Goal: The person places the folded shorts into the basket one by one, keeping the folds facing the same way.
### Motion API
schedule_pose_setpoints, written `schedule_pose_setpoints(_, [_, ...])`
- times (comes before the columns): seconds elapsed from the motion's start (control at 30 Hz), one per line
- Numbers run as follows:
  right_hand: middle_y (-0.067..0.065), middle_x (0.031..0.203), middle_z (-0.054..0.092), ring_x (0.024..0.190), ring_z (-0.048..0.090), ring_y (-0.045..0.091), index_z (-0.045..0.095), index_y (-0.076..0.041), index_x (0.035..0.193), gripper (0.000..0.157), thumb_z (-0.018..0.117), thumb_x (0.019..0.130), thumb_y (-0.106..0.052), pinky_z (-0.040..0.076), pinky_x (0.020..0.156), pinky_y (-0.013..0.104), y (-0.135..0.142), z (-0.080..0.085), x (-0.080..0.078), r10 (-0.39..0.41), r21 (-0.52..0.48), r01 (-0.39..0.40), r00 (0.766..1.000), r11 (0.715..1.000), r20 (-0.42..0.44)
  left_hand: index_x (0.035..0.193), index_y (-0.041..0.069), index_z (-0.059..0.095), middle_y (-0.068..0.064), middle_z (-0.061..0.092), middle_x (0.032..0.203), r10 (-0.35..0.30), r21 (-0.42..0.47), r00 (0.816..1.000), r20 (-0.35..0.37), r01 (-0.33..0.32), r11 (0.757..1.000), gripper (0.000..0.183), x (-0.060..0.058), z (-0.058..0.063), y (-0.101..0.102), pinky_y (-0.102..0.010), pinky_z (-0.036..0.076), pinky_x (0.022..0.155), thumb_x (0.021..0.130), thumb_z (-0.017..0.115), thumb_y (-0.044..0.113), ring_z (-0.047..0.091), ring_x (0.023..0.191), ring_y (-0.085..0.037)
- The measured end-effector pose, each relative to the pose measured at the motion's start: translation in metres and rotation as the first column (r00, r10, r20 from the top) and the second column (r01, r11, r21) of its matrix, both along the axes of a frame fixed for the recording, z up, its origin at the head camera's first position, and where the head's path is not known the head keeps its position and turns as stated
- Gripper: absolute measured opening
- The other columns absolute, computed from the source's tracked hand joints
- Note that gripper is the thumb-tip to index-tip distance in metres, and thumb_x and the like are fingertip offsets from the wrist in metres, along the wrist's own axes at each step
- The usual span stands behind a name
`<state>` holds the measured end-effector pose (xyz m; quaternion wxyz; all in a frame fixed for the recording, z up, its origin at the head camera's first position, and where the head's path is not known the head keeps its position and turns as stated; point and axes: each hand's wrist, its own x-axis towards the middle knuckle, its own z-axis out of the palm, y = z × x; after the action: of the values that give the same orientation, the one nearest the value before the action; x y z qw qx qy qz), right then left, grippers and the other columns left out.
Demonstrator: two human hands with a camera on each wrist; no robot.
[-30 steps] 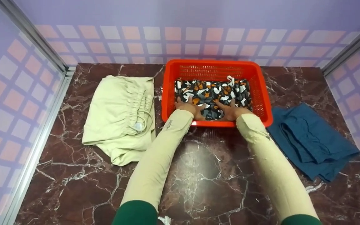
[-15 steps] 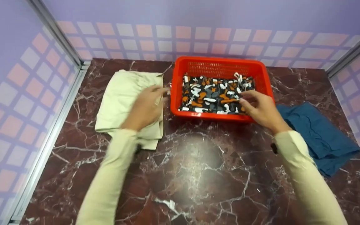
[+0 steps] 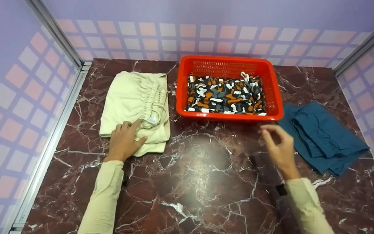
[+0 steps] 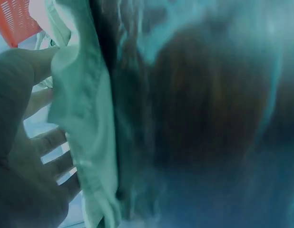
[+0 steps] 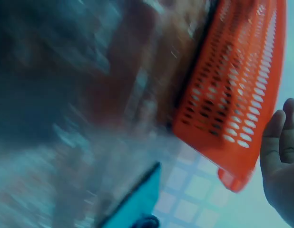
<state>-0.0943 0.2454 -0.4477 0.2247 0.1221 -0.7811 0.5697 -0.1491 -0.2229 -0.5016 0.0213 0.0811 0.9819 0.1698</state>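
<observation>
My left hand (image 3: 123, 141) rests on the near-left edge of a folded cream garment (image 3: 131, 97) with a gathered elastic waist and a drawstring. Its fingers are spread, and in the left wrist view they lie extended along the edge of the cloth (image 4: 92, 128). My right hand (image 3: 279, 146) holds nothing, its fingers loosely bent in front of the near right corner of a red plastic basket (image 3: 229, 117). Folded inside the basket is a camouflage-print garment (image 3: 222, 96) in black, orange, grey and white, a white cord loop on top.
A folded blue garment (image 3: 330, 136) lies at the right, close to the basket's corner and my right hand. Everything stands on a dark red marbled surface (image 3: 200, 182). Purple panels with pink and white squares (image 3: 206, 35) enclose the back and both sides.
Both hands have come out of the basket, where they pressed on the camouflage-print garment. The left went left onto the cream garment; the right drew back toward me and right.
</observation>
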Motion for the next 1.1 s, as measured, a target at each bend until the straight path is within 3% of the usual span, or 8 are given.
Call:
schedule_pose_setpoints(0.13, [0.032,0.090,0.067,0.078,0.065,0.018,0.066,0.020,0.100,0.013,0.060,0.088,0.021,0.051,0.072,0.016,-0.006,-0.015,0.011,-0.007,0.046,0.004,0.997,0.999,0.073,0.151,0.017,0.045,-0.023,0.056,0.125,-0.008,-0.031,1.000,0.020,0.008,0.999,0.074,0.004,0.000,0.011,-0.056,0.044,0.091,0.089,0.072,0.048,0.052,0.105,-0.041])
schedule_pose_setpoints(0.23, [0.026,0.093,0.070,0.081,0.065,0.015,0.070,0.015,0.101,0.012,0.064,0.090,0.016,0.049,0.074,0.014,-0.004,-0.029,0.010,-0.010,0.119,-0.007,0.989,0.993,0.145,0.147,0.014,0.049,-0.021,0.060,0.118,-0.020,-0.031,0.999,0.029,0.020,0.999,0.076,0.010,0.003,0.023,-0.054,0.047,0.087,0.086,0.075,0.051,0.055,0.099,-0.038])
schedule_pose_setpoints(0.37, [0.018,0.097,0.072,0.079,0.069,0.016,0.072,0.008,0.106,0.013,0.066,0.094,0.005,0.056,0.071,0.021,0.005,-0.045,0.004,-0.006,0.160,-0.041,0.959,0.986,0.285,0.141,0.016,0.053,-0.016,0.064,0.109,-0.022,0.001,0.999,0.036,0.022,1.000,0.075,0.025,0.003,0.038,-0.050,0.051,0.080,0.082,0.079,0.054,0.059,0.090,-0.034])
schedule_pose_setpoints(0.5, [0.024,0.098,0.068,0.077,0.071,0.032,0.066,0.011,0.114,0.021,0.065,0.097,-0.001,0.061,0.068,0.037,0.011,-0.045,0.005,0.052,0.070,-0.095,0.885,0.993,0.462,0.140,0.017,0.054,-0.014,0.067,0.110,-0.042,0.062,0.998,0.050,0.039,0.997,0.074,0.044,0.003,0.058,-0.051,0.053,0.079,0.081,0.078,0.055,0.063,0.091,-0.034])
schedule_pose_setpoints(0.67, [0.031,0.109,0.064,0.093,0.070,0.036,0.053,0.015,0.129,0.037,0.061,0.101,-0.009,0.061,0.077,0.037,0.013,-0.045,0.008,0.134,0.003,-0.179,0.747,0.984,0.651,0.139,0.015,0.056,-0.010,0.068,0.108,-0.077,0.144,0.995,0.061,0.068,0.987,0.074,0.058,0.005,0.083,-0.050,0.054,0.081,0.079,0.080,0.051,0.066,0.094,-0.032])
schedule_pose_setpoints(0.73, [0.031,0.113,0.064,0.097,0.069,0.035,0.049,0.014,0.133,0.043,0.061,0.102,-0.013,0.061,0.079,0.036,0.014,-0.046,0.008,0.150,-0.025,-0.185,0.706,0.982,0.692,0.140,0.013,0.055,-0.005,0.067,0.102,-0.100,0.184,0.992,0.080,0.084,0.979,0.076,0.061,0.005,0.091,-0.047,0.054,0.081,0.078,0.081,0.049,0.064,0.090,-0.026])
schedule_pose_setpoints(0.9, [0.030,0.117,0.064,0.097,0.071,0.030,0.041,0.014,0.138,0.051,0.061,0.102,-0.017,0.060,0.083,0.038,0.013,-0.046,0.010,0.198,-0.179,-0.096,0.638,0.979,0.744,0.143,0.009,0.053,0.002,0.060,0.092,-0.179,0.297,0.979,0.095,0.144,0.944,0.084,0.066,0.003,0.110,-0.039,0.051,0.078,0.075,0.085,0.044,0.055,0.078,-0.015])
schedule_pose_setpoints(1.1, [0.023,0.117,0.065,0.097,0.072,0.026,0.033,0.014,0.141,0.057,0.061,0.101,-0.016,0.059,0.086,0.039,0.011,-0.045,0.015,0.243,-0.312,0.017,0.587,0.950,0.772,0.152,0.007,0.044,0.000,0.063,0.104,-0.231,0.440,0.957,0.176,0.133,0.888,0.088,0.069,0.004,0.129,-0.037,0.054,0.082,0.080,0.083,0.040,0.065,0.084,-0.013])
